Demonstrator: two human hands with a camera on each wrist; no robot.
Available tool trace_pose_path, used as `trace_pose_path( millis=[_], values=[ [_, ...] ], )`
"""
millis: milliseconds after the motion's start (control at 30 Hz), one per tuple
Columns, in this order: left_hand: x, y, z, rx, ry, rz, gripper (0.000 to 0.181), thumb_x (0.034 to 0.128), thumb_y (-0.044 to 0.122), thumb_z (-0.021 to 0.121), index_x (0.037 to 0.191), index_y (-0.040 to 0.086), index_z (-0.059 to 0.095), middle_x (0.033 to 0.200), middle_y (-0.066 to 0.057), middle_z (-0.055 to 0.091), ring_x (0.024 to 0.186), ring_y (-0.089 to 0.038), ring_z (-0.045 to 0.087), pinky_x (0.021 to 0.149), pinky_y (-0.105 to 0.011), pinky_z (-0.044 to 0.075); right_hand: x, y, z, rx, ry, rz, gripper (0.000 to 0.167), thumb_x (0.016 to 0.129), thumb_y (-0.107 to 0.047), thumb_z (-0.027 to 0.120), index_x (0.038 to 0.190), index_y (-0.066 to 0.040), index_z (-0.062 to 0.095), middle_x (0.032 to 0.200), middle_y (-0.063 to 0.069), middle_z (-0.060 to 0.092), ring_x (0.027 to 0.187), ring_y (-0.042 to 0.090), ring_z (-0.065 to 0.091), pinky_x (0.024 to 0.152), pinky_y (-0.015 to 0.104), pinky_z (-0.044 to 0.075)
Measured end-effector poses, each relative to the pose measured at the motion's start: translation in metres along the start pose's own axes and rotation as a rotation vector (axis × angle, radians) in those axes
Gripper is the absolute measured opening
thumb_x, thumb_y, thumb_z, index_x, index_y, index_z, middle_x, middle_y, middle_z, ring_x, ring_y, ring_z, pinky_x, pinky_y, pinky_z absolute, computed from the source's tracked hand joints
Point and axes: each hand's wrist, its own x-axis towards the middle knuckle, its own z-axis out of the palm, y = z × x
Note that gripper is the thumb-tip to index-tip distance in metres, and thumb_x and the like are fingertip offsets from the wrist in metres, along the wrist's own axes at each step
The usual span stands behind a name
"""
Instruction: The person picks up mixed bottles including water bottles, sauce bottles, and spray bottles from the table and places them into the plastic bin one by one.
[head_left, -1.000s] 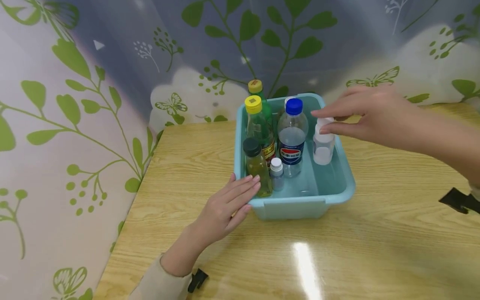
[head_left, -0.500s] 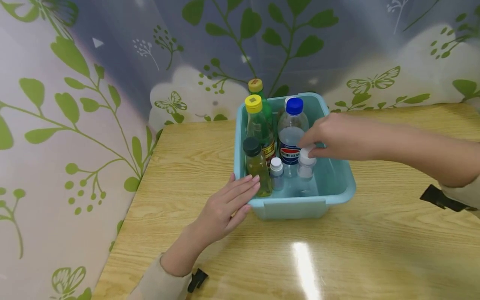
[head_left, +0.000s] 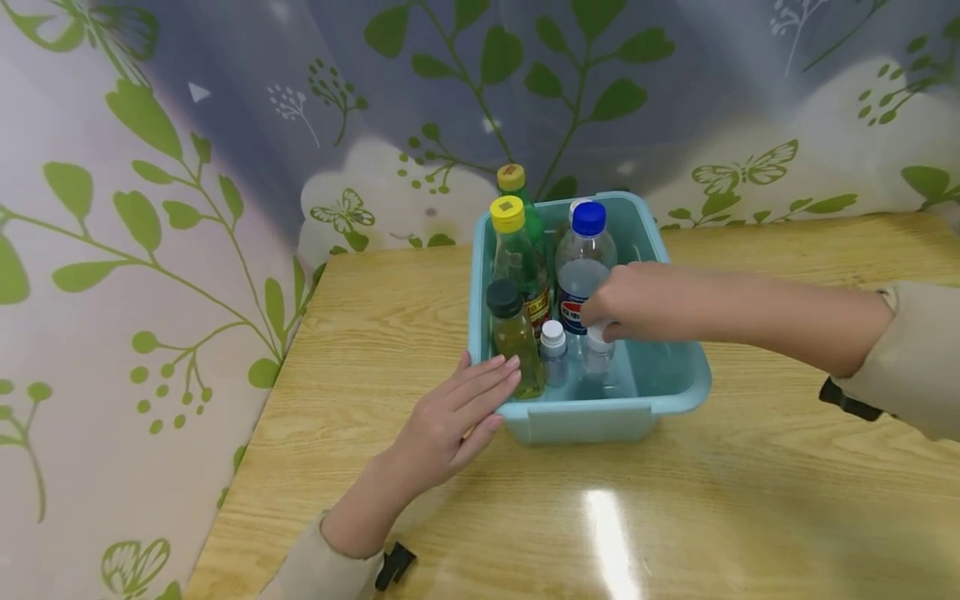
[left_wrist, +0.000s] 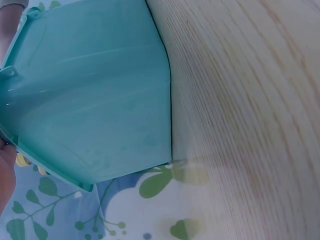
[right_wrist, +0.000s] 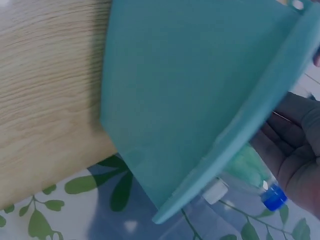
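Observation:
In the head view a light-blue plastic bin (head_left: pixel 588 423) stands on the table with several bottles upright inside. My right hand (head_left: pixel 637 302) reaches over the bin's right rim and pinches a small clear bottle with a white cap (head_left: pixel 598 357) by its top, low in the bin. My left hand (head_left: pixel 450 425) lies with straight fingers over the near left corner, its fingertips touching the dark-capped bottle (head_left: pixel 520 350). Between them sits another small white-capped bottle (head_left: pixel 553 354). The blue-capped Pepsi bottle (head_left: pixel 587 250) stands just behind the pinched one.
Along the bin's left side stand two green bottles with yellow caps, the nearer yellow-capped bottle (head_left: pixel 513 250) in front of the farther yellow-capped bottle (head_left: pixel 512 179). A white cap (head_left: pixel 577 207) shows behind the Pepsi bottle. Patterned cloth (head_left: pixel 420 125) hangs behind the wooden table (head_left: pixel 375 333).
My right hand has carried the small white-capped bottle from the bin's right side leftward and toward me, lowering it beside the other small bottle. My left hand has stayed in place.

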Motion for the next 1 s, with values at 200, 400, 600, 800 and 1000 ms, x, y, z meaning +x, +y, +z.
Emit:
trace_pose_path(
  millis=[200,400,600,800,1000],
  values=[
    [-0.001,0.000,0.000,0.000,0.009,0.002,0.044,0.1041,0.025,0.036,0.120,-0.007,0.061,0.129,-0.016,0.059,0.122,-0.029,0.054,0.109,-0.046,0.034,0.012,-0.002,0.008,-0.065,-0.030,-0.025,0.006,0.081,-0.005,0.072,0.085,-0.009,0.068,0.072,-0.002,0.066,0.060,0.008,0.060,0.057,0.023,0.052],
    [-0.002,0.000,0.000,0.001,0.012,0.005,0.043,0.1040,0.024,0.036,0.121,-0.007,0.061,0.129,-0.016,0.059,0.124,-0.027,0.053,0.109,-0.046,0.034,0.019,-0.002,0.016,-0.080,-0.054,-0.011,0.012,0.082,-0.001,0.070,0.092,-0.007,0.071,0.074,0.000,0.068,0.059,0.007,0.059,0.059,0.022,0.052],
    [-0.002,0.000,0.001,0.003,0.020,0.008,0.043,0.1040,0.024,0.036,0.121,-0.007,0.061,0.128,-0.016,0.059,0.122,-0.028,0.054,0.109,-0.047,0.035,0.022,0.002,0.027,-0.127,-0.043,-0.044,0.013,0.081,0.000,0.070,0.092,-0.006,0.071,0.073,0.000,0.068,0.059,0.007,0.059,0.058,0.021,0.053],
    [-0.001,0.000,0.003,-0.003,0.024,0.013,0.042,0.1039,0.024,0.037,0.122,-0.006,0.060,0.128,-0.017,0.059,0.121,-0.029,0.055,0.108,-0.047,0.035,0.021,0.009,0.034,-0.166,0.016,-0.101,0.015,0.078,0.003,0.072,0.088,-0.008,0.071,0.075,-0.001,0.069,0.060,0.006,0.060,0.059,0.021,0.053],
    [-0.001,0.000,0.003,-0.001,0.028,0.013,0.043,0.1041,0.024,0.036,0.120,-0.007,0.061,0.128,-0.017,0.060,0.120,-0.030,0.056,0.108,-0.048,0.035,0.020,0.011,0.031,-0.209,0.029,-0.133,0.017,0.078,0.007,0.070,0.084,-0.009,0.069,0.071,-0.004,0.065,0.057,0.004,0.053,0.054,0.019,0.047]
  ],
)
